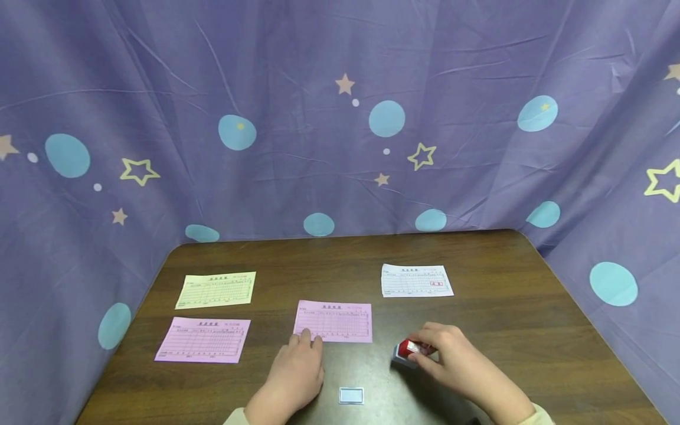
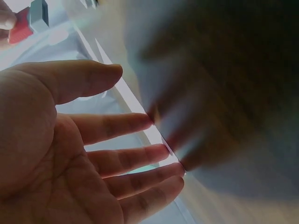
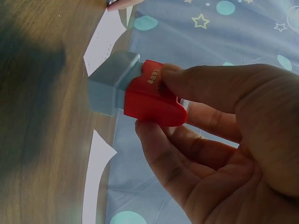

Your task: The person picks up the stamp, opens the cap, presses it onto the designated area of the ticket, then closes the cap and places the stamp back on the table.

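Brown bench [image 1: 494,286]: left hand [image 1: 297,367], fingers extended, touches pink slip [image 1: 334,320] ahead of it; right hand [image 1: 450,357] pinches red stamp [image 3: 152,98]. Likely the aligning step; next probably needs stamp squared over slip.

Left hand [image 1: 296,369] palm down, fingers extended, right hand [image 1: 448,357] pinching between thumb and fingers
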The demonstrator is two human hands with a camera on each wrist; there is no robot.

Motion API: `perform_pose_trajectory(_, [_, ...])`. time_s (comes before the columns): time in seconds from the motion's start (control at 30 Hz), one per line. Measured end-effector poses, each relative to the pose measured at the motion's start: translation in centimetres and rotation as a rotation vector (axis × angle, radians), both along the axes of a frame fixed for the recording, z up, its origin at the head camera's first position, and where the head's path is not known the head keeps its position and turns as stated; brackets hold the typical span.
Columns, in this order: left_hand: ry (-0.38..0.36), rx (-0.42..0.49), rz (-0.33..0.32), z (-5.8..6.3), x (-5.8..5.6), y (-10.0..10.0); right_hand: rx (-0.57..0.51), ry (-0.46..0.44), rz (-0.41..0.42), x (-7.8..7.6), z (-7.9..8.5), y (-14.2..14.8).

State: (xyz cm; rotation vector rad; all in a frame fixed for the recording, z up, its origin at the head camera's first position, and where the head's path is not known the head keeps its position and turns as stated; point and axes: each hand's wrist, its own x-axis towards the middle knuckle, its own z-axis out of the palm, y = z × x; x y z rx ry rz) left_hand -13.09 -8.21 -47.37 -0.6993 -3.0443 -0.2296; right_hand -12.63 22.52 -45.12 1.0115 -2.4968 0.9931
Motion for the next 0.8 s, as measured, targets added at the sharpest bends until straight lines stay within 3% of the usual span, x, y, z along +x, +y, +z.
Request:
perform_pose_trajectory(0.3, [0.020, -0.018, -0.017, -0.2, 0.9, 0.4, 0.011, -0.003, -0.002, -0.1, 0.0, -0.3])
perform_pose_trajectory(0.6, [-0.042, -0.013, -0.016, -0.1, 1.9, 1.0, 0.017, 0.009, 0.000, -0.4, -0.1, -0.6])
perform_pose_trajectory(0.8, [-0.044, -0.022, -0.032, -0.3, 2.5, 1.5, 0.027, 0.021, 0.002, -0.7, -0.3, -1.1])
